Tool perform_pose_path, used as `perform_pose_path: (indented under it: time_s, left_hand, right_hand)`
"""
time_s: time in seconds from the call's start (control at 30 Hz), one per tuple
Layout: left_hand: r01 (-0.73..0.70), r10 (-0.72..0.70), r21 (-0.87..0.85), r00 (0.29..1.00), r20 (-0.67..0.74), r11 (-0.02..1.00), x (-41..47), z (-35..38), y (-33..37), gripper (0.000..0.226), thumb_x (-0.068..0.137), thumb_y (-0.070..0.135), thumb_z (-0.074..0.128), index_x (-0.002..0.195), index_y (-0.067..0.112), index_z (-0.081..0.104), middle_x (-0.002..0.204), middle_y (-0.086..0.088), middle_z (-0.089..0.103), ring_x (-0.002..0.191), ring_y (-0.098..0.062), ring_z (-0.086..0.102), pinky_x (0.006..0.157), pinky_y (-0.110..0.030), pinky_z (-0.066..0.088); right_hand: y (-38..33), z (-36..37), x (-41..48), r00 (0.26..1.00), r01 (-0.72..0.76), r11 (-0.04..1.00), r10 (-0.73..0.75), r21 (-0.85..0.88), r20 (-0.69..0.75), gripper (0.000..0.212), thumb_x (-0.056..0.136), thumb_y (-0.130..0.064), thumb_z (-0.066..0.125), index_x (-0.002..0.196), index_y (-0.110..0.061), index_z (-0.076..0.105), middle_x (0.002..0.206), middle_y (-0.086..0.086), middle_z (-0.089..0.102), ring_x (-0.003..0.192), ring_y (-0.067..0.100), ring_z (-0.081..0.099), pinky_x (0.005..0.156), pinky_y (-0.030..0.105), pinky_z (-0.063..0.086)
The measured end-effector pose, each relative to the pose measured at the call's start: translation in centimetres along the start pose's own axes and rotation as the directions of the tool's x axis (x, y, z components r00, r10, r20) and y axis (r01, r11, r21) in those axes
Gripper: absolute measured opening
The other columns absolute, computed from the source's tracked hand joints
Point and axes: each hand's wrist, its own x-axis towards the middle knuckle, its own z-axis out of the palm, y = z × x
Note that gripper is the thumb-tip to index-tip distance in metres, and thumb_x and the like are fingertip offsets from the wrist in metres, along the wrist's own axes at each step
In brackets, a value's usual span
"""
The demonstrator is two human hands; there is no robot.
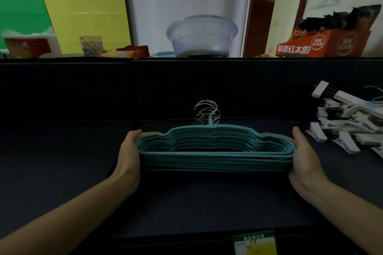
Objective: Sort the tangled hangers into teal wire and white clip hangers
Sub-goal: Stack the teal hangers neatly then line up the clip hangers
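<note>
Beyond the back edge of the table (186, 203), at far left, a red-and-white tissue pack (31, 45) has white tissue showing at its top. Just right of it stands a cut-glass tumbler (91, 44); what it holds I cannot tell. Orange snack wrappers (132, 50) lie next. At the middle a clear plastic bowl (202, 35) sits upright, something dark showing at its base, with the rim of a teal basket (163, 54) just at its lower left. Far right, an orange carton (323, 44) is crammed with dark packets (339, 18) that stick up past its rim.

On the table itself, my left grip (129, 151) is released, palm and fingers pressed flat to the left end of the teal wire hangers (215, 151). They lie nested in one neat stack at the table's middle, their metal hooks (207, 114) bunched together and pointing away from me. My right grip (304, 155) is likewise released, flat against the stack's right end, so the stack sits squeezed between both palms. Near it, apart from the stack, the white clip hangers (350, 122) lie in a loose heap at the table's right edge. A green label (255, 242) shows at the near edge.
</note>
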Motion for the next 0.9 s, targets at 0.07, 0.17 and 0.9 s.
perform_pose_path:
  time_s: [0.07,0.17,0.9]
  left_hand:
    - [0.000,0.001,0.014,0.997,-0.078,1.000,-0.1,0.6,0.0,0.045,0.093,0.028,0.029,0.083,0.009,0.068,0.080,-0.013,0.068,0.072,-0.027,0.062,0.063,-0.036,0.050]
    - [-0.009,0.019,0.068,0.989,-0.150,0.998,0.0,0.9,0.1,0.043,0.092,0.026,0.029,0.080,0.012,0.068,0.084,-0.014,0.067,0.075,-0.028,0.061,0.071,-0.041,0.050]
    - [-0.083,0.095,0.201,0.994,-0.048,0.976,-1.5,-4.3,0.7,0.047,0.094,0.024,0.029,0.076,0.021,0.072,0.084,-0.010,0.070,0.078,-0.030,0.064,0.059,-0.035,0.050]
  right_hand:
    - [0.1,0.4,0.0,0.999,0.009,1.000,-0.008,0.011,-0.046,0.053,0.099,-0.045,0.028,0.079,-0.013,0.066,0.056,0.000,0.069,0.072,0.022,0.063,0.063,0.035,0.048]
    - [0.0,0.7,0.0,0.996,0.023,1.000,-0.022,0.015,-0.091,0.049,0.100,-0.038,0.030,0.072,-0.014,0.063,0.048,-0.004,0.065,0.067,0.021,0.059,0.061,0.035,0.046]
    - [0.4,3.5,-1.4,1.000,0.012,0.998,-0.010,-0.061,0.030,0.047,0.099,-0.032,0.035,0.067,-0.013,0.065,0.053,-0.001,0.066,0.068,0.021,0.060,0.068,0.037,0.047]
